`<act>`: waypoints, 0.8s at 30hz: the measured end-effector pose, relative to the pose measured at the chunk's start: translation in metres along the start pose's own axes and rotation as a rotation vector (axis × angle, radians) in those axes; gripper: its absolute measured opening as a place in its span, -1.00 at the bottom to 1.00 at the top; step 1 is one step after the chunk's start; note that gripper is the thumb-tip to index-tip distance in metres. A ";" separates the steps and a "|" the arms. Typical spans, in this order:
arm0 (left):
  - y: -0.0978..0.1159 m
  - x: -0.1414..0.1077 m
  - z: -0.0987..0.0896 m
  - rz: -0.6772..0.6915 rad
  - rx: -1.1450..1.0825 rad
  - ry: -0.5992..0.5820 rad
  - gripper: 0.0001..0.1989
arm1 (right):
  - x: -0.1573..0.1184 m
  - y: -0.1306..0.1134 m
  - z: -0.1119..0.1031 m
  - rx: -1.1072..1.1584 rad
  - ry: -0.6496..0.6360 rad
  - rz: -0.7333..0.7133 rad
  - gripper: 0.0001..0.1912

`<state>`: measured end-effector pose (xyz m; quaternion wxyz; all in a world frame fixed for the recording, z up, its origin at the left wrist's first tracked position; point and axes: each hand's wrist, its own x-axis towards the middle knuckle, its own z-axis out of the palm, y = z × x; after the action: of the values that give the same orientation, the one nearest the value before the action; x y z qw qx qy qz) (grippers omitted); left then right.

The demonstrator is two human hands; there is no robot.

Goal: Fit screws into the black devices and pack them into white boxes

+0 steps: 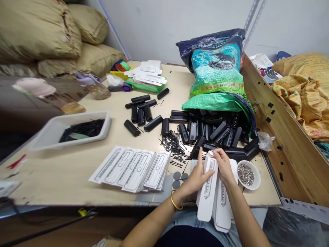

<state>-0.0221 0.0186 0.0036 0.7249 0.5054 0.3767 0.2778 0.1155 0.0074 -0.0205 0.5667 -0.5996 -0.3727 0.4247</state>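
Note:
A slim white printed box [206, 200] is between my two hands near the table's front edge. My left hand [196, 176] grips it from the side, thumb across the printed face and index finger stretched along it. At its upper end, my right hand [223, 164] pinches the flap with thumb and fingers. Under the right wrist lies a stack of flat white boxes [223, 218], overhanging the table edge. More flat printed boxes [137, 168] are fanned out to the left. Black ribbed plastic cases [218, 132] lie just beyond my hands.
Black pin-like pieces [174, 145] are scattered mid-table. A white bowl of small metal parts [246, 174] stands at right, beside a wooden side board [267, 103]. A large green-blue bag [218, 75] spills cases. At left are a white tray [106, 128] and a green tray [146, 87].

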 end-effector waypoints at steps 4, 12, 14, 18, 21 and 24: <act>0.004 0.004 -0.004 -0.069 -0.074 -0.042 0.02 | -0.015 0.003 -0.001 -0.077 0.008 -0.052 -0.72; -0.014 -0.011 -0.013 0.395 0.221 -0.081 -0.41 | 0.003 0.022 -0.013 -0.174 0.080 -0.106 -0.69; -0.015 -0.016 -0.021 0.521 0.313 -0.011 -0.45 | 0.012 0.022 0.004 -0.367 -0.088 -0.200 -0.73; -0.012 -0.023 -0.044 0.273 0.412 0.351 -0.37 | 0.038 0.023 0.045 -0.923 -0.524 -0.580 -0.76; -0.016 -0.026 -0.057 0.099 0.514 0.511 -0.37 | 0.066 0.018 0.055 -1.156 -0.729 -0.748 -0.73; -0.024 -0.026 -0.062 0.031 0.537 0.517 -0.36 | 0.085 0.000 0.038 -1.064 -0.512 -0.687 -0.76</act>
<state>-0.0874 0.0226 -0.0253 0.4431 0.5963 0.5991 0.2986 0.1107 0.1003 -0.0275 0.1915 -0.5248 -0.8223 0.1082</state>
